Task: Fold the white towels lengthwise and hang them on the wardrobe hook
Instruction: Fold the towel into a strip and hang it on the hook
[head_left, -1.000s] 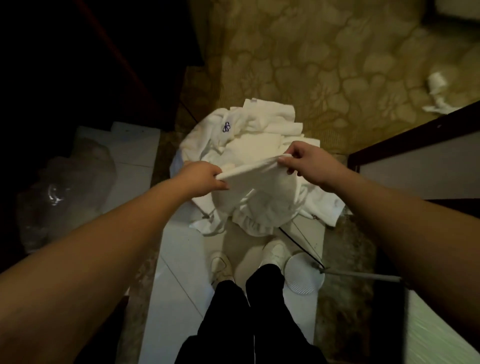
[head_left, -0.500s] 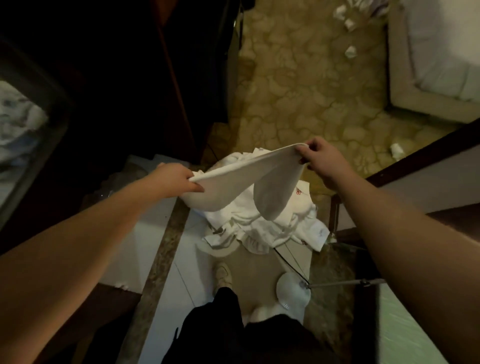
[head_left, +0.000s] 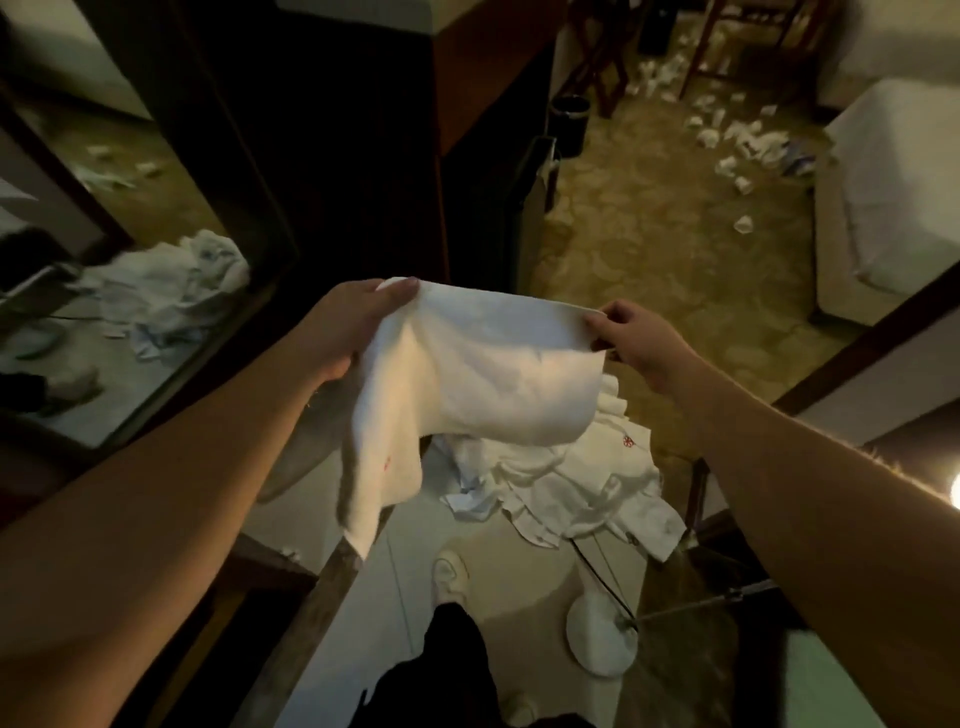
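A white towel (head_left: 483, 374) hangs stretched between my two hands in front of me. My left hand (head_left: 348, 325) pinches its top left corner, and a long end droops down below that hand. My right hand (head_left: 631, 338) grips the top right corner. Under the towel a pile of white towels (head_left: 571, 483) lies crumpled on the floor. The dark wardrobe (head_left: 332, 130) stands straight ahead; I see no hook on it.
A mirror (head_left: 119, 260) on the left reflects the towel pile. A white round stand base (head_left: 600, 642) with a cable sits by my feet. A dark bin (head_left: 569, 124), crumpled papers (head_left: 737, 135) and a white bed (head_left: 893, 182) lie further off on the patterned carpet.
Both hands have lifted the towel up off the pile and spread it wider. My view has tilted up toward the wardrobe and the room.
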